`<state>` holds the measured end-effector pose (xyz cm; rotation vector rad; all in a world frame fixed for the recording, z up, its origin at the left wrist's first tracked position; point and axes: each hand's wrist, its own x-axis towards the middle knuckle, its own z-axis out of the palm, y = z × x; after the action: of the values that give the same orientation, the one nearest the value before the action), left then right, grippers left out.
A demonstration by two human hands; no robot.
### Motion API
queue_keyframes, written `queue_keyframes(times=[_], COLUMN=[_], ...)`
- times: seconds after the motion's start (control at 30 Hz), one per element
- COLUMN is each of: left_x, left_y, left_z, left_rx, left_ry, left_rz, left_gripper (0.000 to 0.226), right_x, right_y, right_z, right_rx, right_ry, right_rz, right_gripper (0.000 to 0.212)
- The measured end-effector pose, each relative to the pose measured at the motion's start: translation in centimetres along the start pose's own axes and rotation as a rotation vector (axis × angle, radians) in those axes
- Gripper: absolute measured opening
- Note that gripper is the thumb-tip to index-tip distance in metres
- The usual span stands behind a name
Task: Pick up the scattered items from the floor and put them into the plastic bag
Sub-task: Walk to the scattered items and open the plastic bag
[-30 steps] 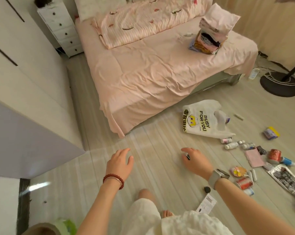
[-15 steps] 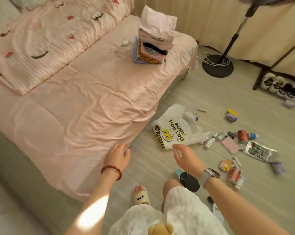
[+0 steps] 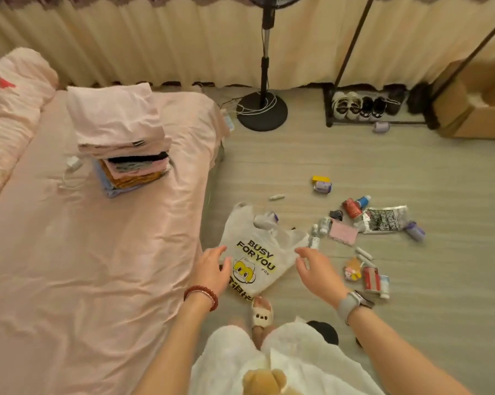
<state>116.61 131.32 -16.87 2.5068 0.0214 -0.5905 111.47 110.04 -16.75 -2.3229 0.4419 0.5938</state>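
Note:
A white plastic bag [image 3: 257, 246] printed "BUSY FOR YOU" lies flat on the floor beside the bed. My left hand [image 3: 212, 269] hovers at its left edge and my right hand [image 3: 316, 270] at its right edge, both with fingers spread and holding nothing. Scattered to the right are a red can [image 3: 351, 208], a blue-capped bottle [image 3: 363, 201], a pink card [image 3: 343, 232], a printed foil packet [image 3: 384, 219], small white bottles [image 3: 319, 230], a yellow and purple box [image 3: 321, 183], a red-and-white can [image 3: 371, 278] and a small toy [image 3: 351, 269].
The pink bed [image 3: 92, 252] fills the left, with a stack of folded clothes [image 3: 126, 155] on it. A standing fan [image 3: 262, 111] and a shoe rack [image 3: 374, 106] stand by the curtain. A cardboard box [image 3: 474, 109] sits at the far right.
My view has swung right and forward, toward the bag. Both hands have come closer to the bag and now flank it.

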Motion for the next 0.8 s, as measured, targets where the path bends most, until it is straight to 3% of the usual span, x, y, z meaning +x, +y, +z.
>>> queue_keyframes(times=[0.27, 0.47, 0.8], left_x=[14.5, 24.7, 58.2], left_y=[7.3, 10.7, 24.6], left_z=[-7.3, -8.1, -13.1], left_rx=[0.077, 0.102, 0.282], left_ry=[0.071, -0.032, -0.222], left_rz=[0.168, 0.225, 0.453], left_gripper=[0.037, 0.037, 0.038], right_x=[10.6, 18.8, 45.9], right_y=[-4.1, -5.9, -10.3], right_z=[-7.4, -11.1, -21.2], right_rx=[0.032, 0.114, 0.3], right_ry=[0.077, 0.148, 0.28], right_rz=[0.044, 0.101, 0.346], right_gripper=[0.039, 0.038, 0.036])
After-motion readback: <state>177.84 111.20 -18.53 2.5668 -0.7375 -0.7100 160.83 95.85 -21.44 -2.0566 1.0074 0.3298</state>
